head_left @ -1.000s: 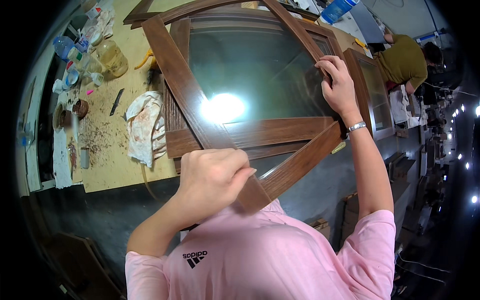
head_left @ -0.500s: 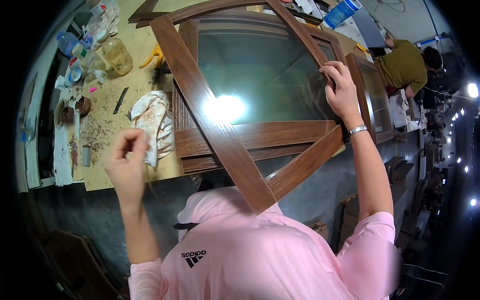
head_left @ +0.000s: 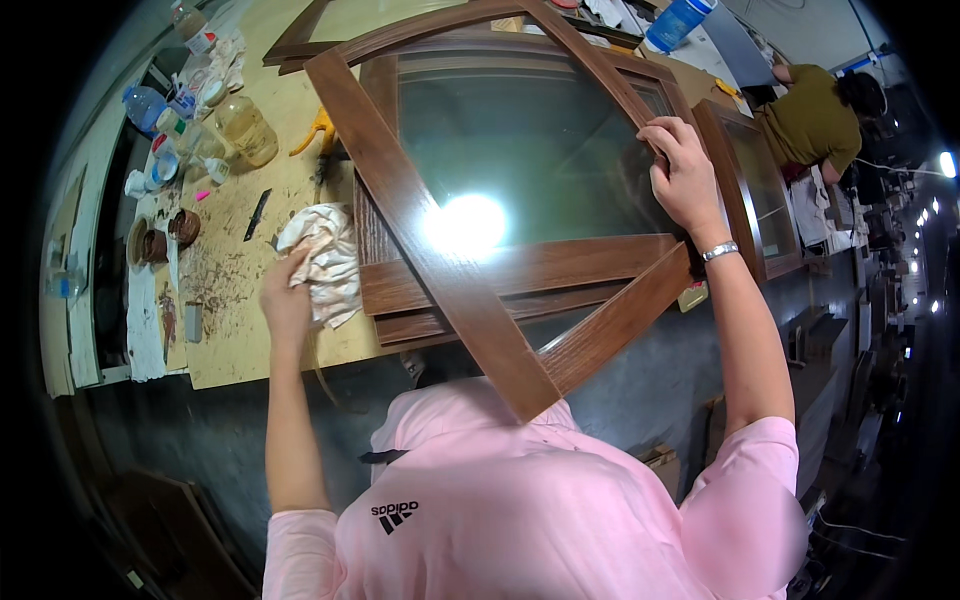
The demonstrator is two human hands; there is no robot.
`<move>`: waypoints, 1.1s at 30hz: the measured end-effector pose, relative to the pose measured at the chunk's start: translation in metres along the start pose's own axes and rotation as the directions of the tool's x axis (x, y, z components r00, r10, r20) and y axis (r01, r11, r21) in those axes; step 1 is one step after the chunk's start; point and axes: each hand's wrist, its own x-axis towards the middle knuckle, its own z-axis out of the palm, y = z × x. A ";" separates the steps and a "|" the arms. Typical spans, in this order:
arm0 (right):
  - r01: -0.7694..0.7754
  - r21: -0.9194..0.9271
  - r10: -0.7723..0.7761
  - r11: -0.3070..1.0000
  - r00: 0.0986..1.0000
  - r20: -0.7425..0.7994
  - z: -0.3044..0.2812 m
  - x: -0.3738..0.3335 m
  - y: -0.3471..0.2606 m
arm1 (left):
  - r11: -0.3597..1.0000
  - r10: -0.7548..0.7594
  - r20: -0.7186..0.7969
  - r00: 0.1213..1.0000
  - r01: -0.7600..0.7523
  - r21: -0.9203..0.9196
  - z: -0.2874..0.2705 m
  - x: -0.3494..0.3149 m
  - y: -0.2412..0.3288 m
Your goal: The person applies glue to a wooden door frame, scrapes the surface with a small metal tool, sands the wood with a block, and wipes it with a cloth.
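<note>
A brown wooden frame [head_left: 436, 245] lies turned at an angle over another glazed wooden frame [head_left: 600, 262], its near corner jutting past the table edge toward my shirt. My right hand [head_left: 685, 172] is closed on the tilted frame's right-hand bar. At the left, my left hand [head_left: 286, 303] has reached a crumpled, brown-stained white rag [head_left: 335, 262]; its fingers are closed at the rag's left side, partly blurred. The rag rests on the table beside the stacked frames. Bright lamp glare covers part of the glass.
Left on the stained table [head_left: 235, 350] are a jar of yellowish liquid [head_left: 245, 128], brown-smeared tubs [head_left: 184, 227], a black blade [head_left: 258, 214], a grey block [head_left: 193, 322] and an orange-handled tool [head_left: 318, 130]. A blue container [head_left: 680, 25] stands far right. Another person [head_left: 815, 120] works beyond a second glazed frame [head_left: 755, 190].
My left hand has moved forward and right from near the table edge onto the rag. My right hand keeps its hold on the frame. The whole view has shifted slightly.
</note>
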 end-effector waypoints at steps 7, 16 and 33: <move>0.021 -0.023 -0.022 1.000 0.999 -0.048 0.004 0.001 0.002 | 0.964 -0.136 -0.318 0.938 0.052 -0.259 -0.038 0.040 -0.014; 0.017 0.011 -0.017 1.000 0.999 -0.042 0.001 0.002 -0.002 | 0.947 -0.111 -0.161 0.981 0.055 -0.316 -0.023 0.053 0.043; -0.055 0.068 0.052 0.996 0.998 0.046 -0.002 0.003 -0.003 | 0.963 0.069 -0.219 0.973 -0.122 -0.239 -0.075 0.018 0.062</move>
